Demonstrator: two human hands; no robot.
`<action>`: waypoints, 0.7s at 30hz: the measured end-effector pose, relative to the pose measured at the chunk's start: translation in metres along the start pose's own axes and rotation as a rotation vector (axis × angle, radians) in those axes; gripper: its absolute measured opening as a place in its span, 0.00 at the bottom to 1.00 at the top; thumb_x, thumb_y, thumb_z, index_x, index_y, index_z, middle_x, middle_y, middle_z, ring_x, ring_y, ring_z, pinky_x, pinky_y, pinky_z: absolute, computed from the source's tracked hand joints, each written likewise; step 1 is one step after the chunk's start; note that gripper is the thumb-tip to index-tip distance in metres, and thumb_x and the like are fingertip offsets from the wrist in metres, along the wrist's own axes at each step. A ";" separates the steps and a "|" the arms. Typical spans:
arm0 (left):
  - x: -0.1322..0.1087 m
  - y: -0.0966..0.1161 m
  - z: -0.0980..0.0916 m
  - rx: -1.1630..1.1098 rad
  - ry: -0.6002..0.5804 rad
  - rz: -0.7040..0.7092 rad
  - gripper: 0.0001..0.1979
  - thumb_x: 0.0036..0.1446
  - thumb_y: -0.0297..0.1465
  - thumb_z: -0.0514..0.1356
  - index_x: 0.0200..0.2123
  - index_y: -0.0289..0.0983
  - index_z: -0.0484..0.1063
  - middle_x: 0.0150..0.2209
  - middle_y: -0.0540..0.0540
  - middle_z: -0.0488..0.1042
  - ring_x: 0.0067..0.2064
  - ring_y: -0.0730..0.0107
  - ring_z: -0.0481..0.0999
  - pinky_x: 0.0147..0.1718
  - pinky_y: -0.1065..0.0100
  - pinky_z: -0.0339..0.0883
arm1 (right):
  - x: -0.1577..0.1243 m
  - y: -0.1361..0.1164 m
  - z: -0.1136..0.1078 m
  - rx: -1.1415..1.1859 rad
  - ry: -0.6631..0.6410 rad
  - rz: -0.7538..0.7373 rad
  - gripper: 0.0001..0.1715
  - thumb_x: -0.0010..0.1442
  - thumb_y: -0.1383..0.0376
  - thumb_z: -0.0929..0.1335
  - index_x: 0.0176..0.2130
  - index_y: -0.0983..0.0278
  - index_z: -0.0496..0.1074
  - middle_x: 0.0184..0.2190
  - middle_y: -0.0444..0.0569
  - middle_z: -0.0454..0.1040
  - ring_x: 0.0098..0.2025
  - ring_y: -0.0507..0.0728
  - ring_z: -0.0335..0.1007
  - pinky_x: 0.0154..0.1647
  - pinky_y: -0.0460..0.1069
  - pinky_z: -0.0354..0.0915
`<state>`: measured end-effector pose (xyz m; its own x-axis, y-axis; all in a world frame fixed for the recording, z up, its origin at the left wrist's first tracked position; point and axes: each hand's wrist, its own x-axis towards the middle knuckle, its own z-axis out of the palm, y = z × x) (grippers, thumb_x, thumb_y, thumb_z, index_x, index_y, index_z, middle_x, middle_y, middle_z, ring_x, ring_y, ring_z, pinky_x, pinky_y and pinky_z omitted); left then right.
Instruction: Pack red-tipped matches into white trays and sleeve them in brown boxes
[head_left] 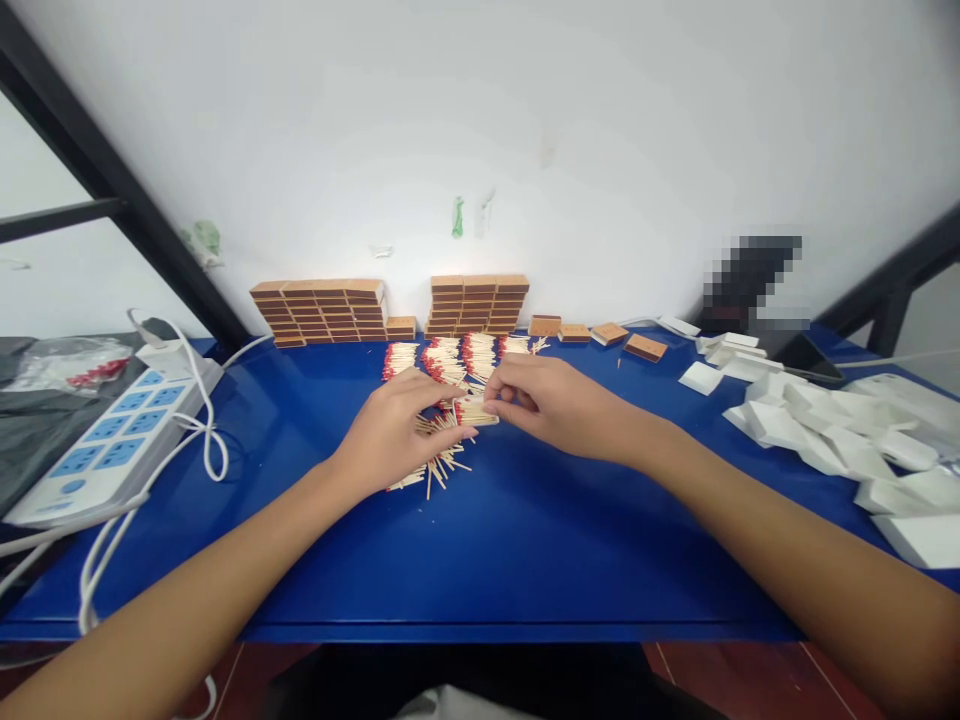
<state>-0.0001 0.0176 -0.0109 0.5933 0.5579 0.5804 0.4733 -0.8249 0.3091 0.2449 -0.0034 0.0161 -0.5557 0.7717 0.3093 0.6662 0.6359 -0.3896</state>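
Note:
A small white matchbox tray (pixel 491 420) filled with red-tipped matches lies between my hands at the middle of the blue table. My left hand (pixel 390 425) grips its left end between thumb and fingers. At the right end, the curled fingers and thumb of my right hand (pixel 559 400) pinch the tray. Loose matches (pixel 442 465) spread under and beside my left hand, pointing different ways. Just beyond both hands, several bundles of matches (pixel 442 358) lie in a row, partly covered by my fingers.
Stacked matchboxes (pixel 322 312) and a second stack (pixel 478 305) stand against the wall. Several single matchboxes (pixel 609 333) lie right of them. White empty trays (pixel 832 420) heap at the right, near a dark device (pixel 799 355). A power strip (pixel 120 430) with white cables occupies the left.

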 end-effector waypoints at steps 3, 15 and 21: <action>-0.001 0.000 0.000 -0.004 0.009 0.013 0.20 0.57 0.40 0.73 0.49 0.37 0.80 0.38 0.44 0.81 0.41 0.62 0.78 0.43 0.61 0.73 | 0.000 -0.002 0.001 0.004 0.009 -0.004 0.06 0.69 0.65 0.67 0.37 0.63 0.72 0.34 0.47 0.74 0.35 0.54 0.66 0.38 0.49 0.58; 0.002 -0.001 -0.004 0.117 0.070 -0.104 0.18 0.59 0.44 0.70 0.46 0.39 0.81 0.40 0.43 0.84 0.42 0.58 0.80 0.43 0.59 0.74 | 0.002 -0.002 0.003 0.005 0.113 0.058 0.07 0.68 0.63 0.67 0.37 0.62 0.73 0.33 0.47 0.73 0.34 0.54 0.65 0.36 0.49 0.57; 0.003 -0.001 -0.008 0.208 0.146 -0.222 0.15 0.59 0.41 0.71 0.46 0.40 0.82 0.42 0.45 0.85 0.43 0.57 0.81 0.44 0.58 0.73 | 0.001 -0.001 0.030 -0.009 0.012 0.136 0.10 0.65 0.59 0.71 0.36 0.62 0.73 0.35 0.48 0.75 0.36 0.54 0.67 0.35 0.49 0.57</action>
<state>-0.0037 0.0199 -0.0035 0.3685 0.6907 0.6222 0.7125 -0.6398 0.2882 0.2291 -0.0034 -0.0089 -0.4537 0.8509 0.2647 0.7396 0.5252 -0.4209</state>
